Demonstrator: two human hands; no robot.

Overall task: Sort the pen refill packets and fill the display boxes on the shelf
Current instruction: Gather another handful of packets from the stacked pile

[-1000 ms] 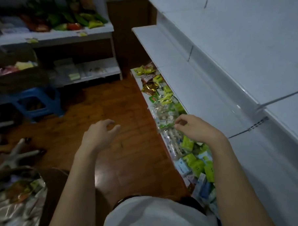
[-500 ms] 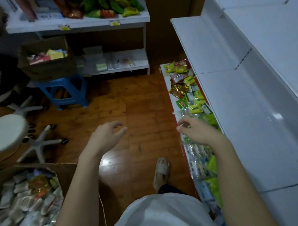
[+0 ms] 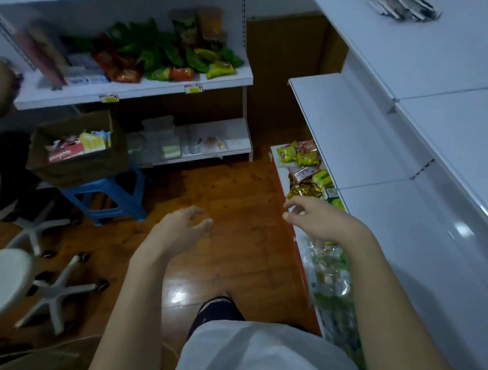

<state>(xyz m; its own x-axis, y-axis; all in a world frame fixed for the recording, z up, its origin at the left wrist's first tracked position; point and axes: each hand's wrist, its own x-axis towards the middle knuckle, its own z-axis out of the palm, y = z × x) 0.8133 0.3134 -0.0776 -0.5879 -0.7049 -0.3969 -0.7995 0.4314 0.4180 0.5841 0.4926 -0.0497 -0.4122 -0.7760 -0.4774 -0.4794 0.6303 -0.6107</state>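
Both hands empty: left hand [image 3: 180, 229] and right hand [image 3: 317, 220] loosely spread. Packets [image 3: 329, 267] at lower right apparently unsorted; display boxes not identifiable, filling outstanding.

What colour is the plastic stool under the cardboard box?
Blue: the stool shows best in the head view, left of centre.

**Both hands raised and holding nothing**

Your left hand [image 3: 180, 229] hangs over the wooden floor [image 3: 237, 190], well to the left of the bottom shelf's red edge [image 3: 287, 211], fingers loosely curled with the thumb apart. Your right hand [image 3: 317, 219] sits right at that red edge, palm down, fingers relaxed and slightly bent, gripping nothing. Both forearms are bare and reach forward from the lower frame, the right one crossing above the shelf edge.
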